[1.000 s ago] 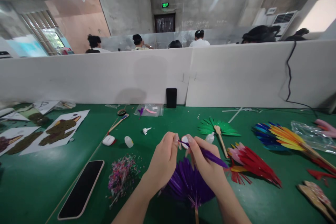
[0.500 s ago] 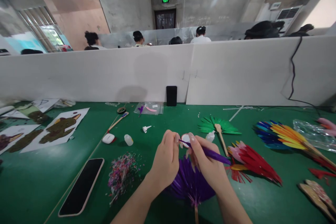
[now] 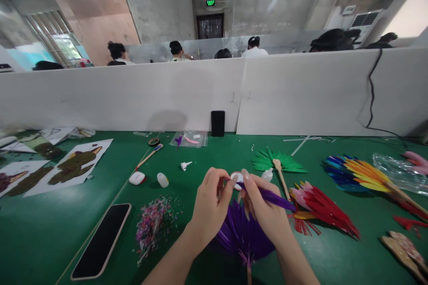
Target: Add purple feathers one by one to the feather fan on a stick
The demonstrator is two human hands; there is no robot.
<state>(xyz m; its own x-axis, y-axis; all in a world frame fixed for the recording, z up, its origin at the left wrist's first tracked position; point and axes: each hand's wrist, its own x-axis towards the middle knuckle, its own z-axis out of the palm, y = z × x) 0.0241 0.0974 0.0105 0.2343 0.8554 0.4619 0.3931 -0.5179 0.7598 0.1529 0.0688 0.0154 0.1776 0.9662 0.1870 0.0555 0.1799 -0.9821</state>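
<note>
Between my two hands stretches a slender purple feather (image 3: 276,198), its narrow end pointing left. My right hand (image 3: 265,205) is closed on it partway along, and the wide end sticks out to the right past the knuckles. My left hand (image 3: 212,198) pinches the narrow end between thumb and fingertips. Under both hands lies a purple feather fan (image 3: 245,234) on a thin wooden stick, partly hidden by the hands. Just behind the fingertips sits a small round white container (image 3: 237,180) with a reddish rim.
Left of my hands are a pile of colourful clippings (image 3: 152,227), a phone (image 3: 102,241) and a small white bottle (image 3: 162,180). To the right lie a green feather fan (image 3: 261,160), a red feather bundle (image 3: 336,209) and a blue-yellow fan (image 3: 363,173). A white partition (image 3: 133,98) borders the table.
My left thumb and fingers have shifted their grip at the feather's narrow end, the thumb now straighter. My right hand stays closed on the feather, almost in place.
</note>
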